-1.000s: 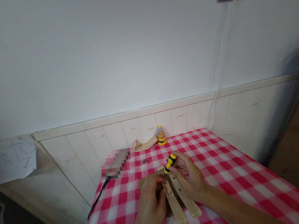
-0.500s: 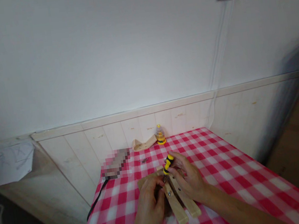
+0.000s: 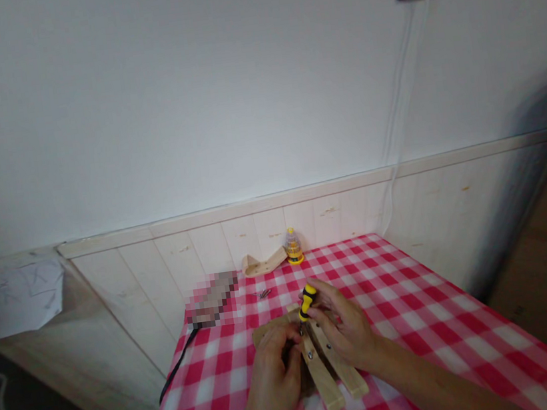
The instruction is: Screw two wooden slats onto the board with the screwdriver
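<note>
My right hand grips a small yellow and black screwdriver, tilted with its tip down at the far part of a pale wooden strip. Close by the tip, the fingers of my left hand are pinched together; what they hold is too small to make out. A screw stands in that strip. Beside it, partly under my right hand, lies a second wooden strip with dark screw spots. Both strips rest over a brownish flat board, mostly hidden by my left hand.
A red-and-white checked tablecloth covers the table. Several loose screws lie behind the board. At the wall stand an angled wooden piece and a clear-topped yellow container. A blurred-out object with a black strap lies left.
The screwdriver handle has turned slightly in my right hand's fingers. My left hand and the wooden strips stay in place.
</note>
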{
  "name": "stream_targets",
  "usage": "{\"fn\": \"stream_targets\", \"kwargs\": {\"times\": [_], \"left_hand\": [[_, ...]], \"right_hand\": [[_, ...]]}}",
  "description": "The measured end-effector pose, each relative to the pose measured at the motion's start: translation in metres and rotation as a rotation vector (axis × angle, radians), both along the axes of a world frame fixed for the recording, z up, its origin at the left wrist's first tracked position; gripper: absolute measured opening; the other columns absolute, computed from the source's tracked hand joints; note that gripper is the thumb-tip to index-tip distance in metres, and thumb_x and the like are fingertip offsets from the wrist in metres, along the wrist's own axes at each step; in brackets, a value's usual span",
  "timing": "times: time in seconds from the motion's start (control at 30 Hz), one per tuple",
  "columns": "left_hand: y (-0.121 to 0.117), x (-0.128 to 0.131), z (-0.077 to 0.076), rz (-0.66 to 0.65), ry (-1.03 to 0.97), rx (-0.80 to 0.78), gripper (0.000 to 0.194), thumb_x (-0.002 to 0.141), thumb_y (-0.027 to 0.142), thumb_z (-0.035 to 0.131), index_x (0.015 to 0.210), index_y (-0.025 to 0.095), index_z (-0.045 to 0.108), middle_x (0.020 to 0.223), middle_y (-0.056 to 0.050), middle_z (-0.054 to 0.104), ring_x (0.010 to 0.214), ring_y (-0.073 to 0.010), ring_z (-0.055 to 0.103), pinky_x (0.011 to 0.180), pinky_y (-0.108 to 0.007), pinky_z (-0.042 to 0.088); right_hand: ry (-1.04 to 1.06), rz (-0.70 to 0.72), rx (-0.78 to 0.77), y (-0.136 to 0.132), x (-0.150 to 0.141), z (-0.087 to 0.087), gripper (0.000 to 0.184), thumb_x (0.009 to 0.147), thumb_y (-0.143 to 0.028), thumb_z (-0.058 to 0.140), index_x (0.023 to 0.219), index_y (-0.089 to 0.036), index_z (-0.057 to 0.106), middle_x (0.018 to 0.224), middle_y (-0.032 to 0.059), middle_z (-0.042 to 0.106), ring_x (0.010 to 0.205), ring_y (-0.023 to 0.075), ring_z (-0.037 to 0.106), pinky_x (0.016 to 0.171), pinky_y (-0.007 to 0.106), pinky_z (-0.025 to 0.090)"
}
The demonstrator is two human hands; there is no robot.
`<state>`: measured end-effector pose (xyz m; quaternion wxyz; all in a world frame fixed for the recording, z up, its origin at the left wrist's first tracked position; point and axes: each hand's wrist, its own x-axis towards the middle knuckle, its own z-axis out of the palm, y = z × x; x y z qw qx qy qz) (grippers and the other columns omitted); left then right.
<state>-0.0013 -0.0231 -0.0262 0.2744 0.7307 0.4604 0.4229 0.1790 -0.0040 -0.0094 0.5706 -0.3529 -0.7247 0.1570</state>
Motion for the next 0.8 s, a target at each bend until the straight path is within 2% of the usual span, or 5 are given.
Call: {"fn": "stream_targets", "kwargs": {"times": [0.2, 0.33, 0.6, 0.8], "left_hand": [[0.0009, 0.0003, -0.0022, 0.013, -0.013, -0.014, 0.016, 0.084, 0.016, 0.051, 0.088, 0.023, 0.065, 0.113, -0.007, 0.070, 0.114, -0.0268, 0.060, 0.100, -0.046, 0.046], [-0.0010, 0.0002, -0.0011, 0.049, -0.042, -0.050, 0.017, 0.086, 0.020, 0.050, 0.087, 0.023, 0.067, 0.107, -0.007, 0.072, 0.106, -0.0258, 0.063, 0.092, -0.042, 0.050], [-0.0018, 0.0005, 0.0025, 0.071, -0.053, -0.116, 0.019, 0.087, 0.025, 0.051, 0.086, 0.022, 0.070, 0.096, -0.006, 0.074, 0.091, -0.0248, 0.068, 0.080, -0.036, 0.053], [-0.0020, 0.0010, -0.0008, 0.060, -0.081, -0.171, 0.020, 0.089, 0.026, 0.051, 0.086, 0.021, 0.070, 0.089, -0.006, 0.073, 0.083, -0.0238, 0.069, 0.074, -0.035, 0.053]], "right_hand": [[-0.046, 0.080, -0.031, -0.0003, 0.0000, 0.0046, 0.044, 0.098, -0.018, 0.049, 0.141, -0.027, 0.049, 0.103, 0.0069, 0.074, 0.090, 0.0200, 0.073, 0.077, 0.032, 0.060], [-0.022, 0.107, -0.074, 0.0006, -0.0011, 0.0069, 0.045, 0.098, -0.017, 0.048, 0.141, -0.028, 0.049, 0.106, 0.0061, 0.073, 0.090, 0.0185, 0.072, 0.077, 0.030, 0.059], [0.104, 0.096, -0.126, 0.0053, -0.0035, 0.0031, 0.042, 0.090, -0.021, 0.065, 0.130, -0.028, 0.059, 0.102, 0.0034, 0.073, 0.086, 0.0178, 0.072, 0.079, 0.030, 0.061], [0.125, 0.044, -0.114, 0.0061, -0.0037, 0.0033, 0.040, 0.087, -0.023, 0.068, 0.125, -0.027, 0.059, 0.103, 0.0044, 0.073, 0.083, 0.0178, 0.073, 0.075, 0.029, 0.061]]}}
